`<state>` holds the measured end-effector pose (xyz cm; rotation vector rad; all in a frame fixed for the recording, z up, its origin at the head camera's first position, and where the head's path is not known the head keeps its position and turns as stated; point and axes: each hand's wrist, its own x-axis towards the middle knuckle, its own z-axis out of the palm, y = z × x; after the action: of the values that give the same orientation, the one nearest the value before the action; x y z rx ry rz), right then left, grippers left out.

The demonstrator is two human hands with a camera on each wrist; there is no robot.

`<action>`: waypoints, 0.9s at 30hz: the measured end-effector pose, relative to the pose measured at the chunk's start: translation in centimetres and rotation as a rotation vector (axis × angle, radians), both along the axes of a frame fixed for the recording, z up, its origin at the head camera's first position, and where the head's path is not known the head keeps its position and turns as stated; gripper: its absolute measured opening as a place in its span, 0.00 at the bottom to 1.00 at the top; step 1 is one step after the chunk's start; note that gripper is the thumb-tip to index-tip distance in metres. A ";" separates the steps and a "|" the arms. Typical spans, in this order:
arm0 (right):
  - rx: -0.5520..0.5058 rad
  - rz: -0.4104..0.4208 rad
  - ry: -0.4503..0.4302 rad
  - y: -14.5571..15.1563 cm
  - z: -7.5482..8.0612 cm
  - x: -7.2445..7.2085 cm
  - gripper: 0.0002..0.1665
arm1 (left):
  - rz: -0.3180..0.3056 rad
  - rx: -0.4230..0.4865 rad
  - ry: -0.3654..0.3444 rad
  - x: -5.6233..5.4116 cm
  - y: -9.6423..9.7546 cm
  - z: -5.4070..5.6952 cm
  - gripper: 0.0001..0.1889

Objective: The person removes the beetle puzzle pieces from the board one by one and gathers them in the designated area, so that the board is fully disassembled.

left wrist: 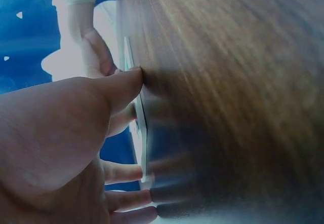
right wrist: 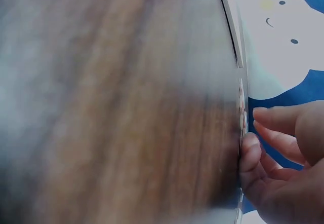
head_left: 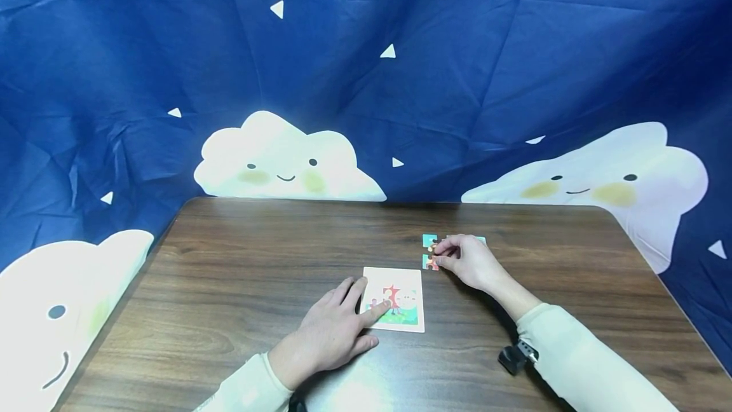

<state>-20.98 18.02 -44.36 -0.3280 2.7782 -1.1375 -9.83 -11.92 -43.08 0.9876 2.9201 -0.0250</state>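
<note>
A small square puzzle board (head_left: pixel 380 274) with a pale frame lies on the table, its picture partly filled with red, white and green. My left hand (head_left: pixel 332 326) rests at its left side with fingers spread, the index finger reaching over the picture. Right of the board, my right hand (head_left: pixel 471 264) bends over loose puzzle pieces, thumb and index fingertip at a small orange piece (head_left: pixel 431 248). A teal piece (head_left: pixel 429 240) lies just behind the fingertips and a red-and-teal piece (head_left: pixel 426 263) just in front. The right hand covers other pieces; one teal edge (head_left: pixel 481 240) shows behind it.
The brown wooden table (head_left: pixel 246 247) reaches back to a blue curtain (head_left: pixel 434 81) printed with smiling white clouds. A small black device (head_left: pixel 513 358) is strapped at my right wrist.
</note>
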 end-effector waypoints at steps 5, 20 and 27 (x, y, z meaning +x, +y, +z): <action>0.043 0.019 0.000 -0.1 -0.2 0.1 0.12 | 0.008 -0.003 -0.022 0.0 -0.1 0.0 0.30; 0.102 0.034 0.042 -0.1 0.0 0.3 0.10 | 0.004 0.020 0.030 0.1 -0.2 -0.6 0.30; 0.099 0.034 0.041 0.0 0.0 0.3 0.09 | -0.001 0.013 0.036 0.0 -0.1 -0.5 0.29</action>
<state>-20.71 18.00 -44.36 -0.3905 2.8410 -0.9932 -9.81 -11.98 -43.58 1.0003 2.9562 -0.0247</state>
